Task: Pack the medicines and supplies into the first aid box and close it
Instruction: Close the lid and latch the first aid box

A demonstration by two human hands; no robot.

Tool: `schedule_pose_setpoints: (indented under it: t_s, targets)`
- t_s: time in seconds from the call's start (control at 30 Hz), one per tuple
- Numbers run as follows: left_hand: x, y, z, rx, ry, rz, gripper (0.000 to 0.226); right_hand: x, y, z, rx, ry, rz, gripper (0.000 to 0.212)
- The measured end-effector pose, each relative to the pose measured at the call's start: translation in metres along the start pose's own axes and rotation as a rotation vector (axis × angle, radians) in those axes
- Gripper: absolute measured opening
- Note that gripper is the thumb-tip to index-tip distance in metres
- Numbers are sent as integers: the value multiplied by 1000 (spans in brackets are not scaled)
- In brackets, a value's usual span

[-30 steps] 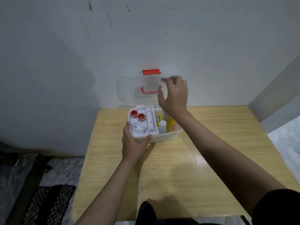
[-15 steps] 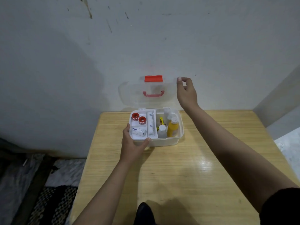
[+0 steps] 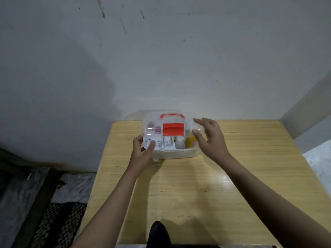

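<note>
The clear lid (image 3: 172,122) has swung down over the box (image 3: 176,152); right hand (image 3: 210,138) spread at its 3 o'clock, left hand (image 3: 143,153) gripping the 8 o'clock corner, contents blurred

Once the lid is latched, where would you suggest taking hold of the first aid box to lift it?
Probably by the red handle on the lid, from straight above. It arches across the lid's middle at the far edge, behind the red latch, leaving room for fingers beneath. The left hand holds the box at its near-left corner.
</note>
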State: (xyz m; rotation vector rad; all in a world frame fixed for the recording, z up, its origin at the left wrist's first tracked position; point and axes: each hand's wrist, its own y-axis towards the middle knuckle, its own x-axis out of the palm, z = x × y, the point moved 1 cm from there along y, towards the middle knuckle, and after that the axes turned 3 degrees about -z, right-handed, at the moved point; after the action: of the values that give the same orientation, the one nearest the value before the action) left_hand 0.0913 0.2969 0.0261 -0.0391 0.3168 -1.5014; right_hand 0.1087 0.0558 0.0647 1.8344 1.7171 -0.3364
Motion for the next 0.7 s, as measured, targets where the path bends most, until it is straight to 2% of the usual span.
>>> schedule_pose_setpoints:
  t_s: [0.07,0.17,0.23,0.3,0.4,0.47,0.57,0.7]
  targets:
    - [-3,2,5,-27,-52,31,36,3,-11,6,-17,-38,-32,38]
    - [-4,5,7,-49,-28,65,50,8,-25,14,-28,-77,-92,38]
    - [-1,3,8,-52,-5,86,67,10,-29,15,-19,-73,-99,37]
    - [2,-1,10,15,49,125,76,12,-28,12,12,-55,-67,33]
    - [4,-1,14,278,367,171,53,17,-22,3,55,-75,5,28]
    - [4,3,13,390,495,128,38,21,-13,-5,64,-128,46,29]
    - [2,7,7,432,479,96,34,28,-2,-16,68,-147,22,37]
    - [2,7,3,451,463,89,34,28,1,-19,98,-95,-89,49]
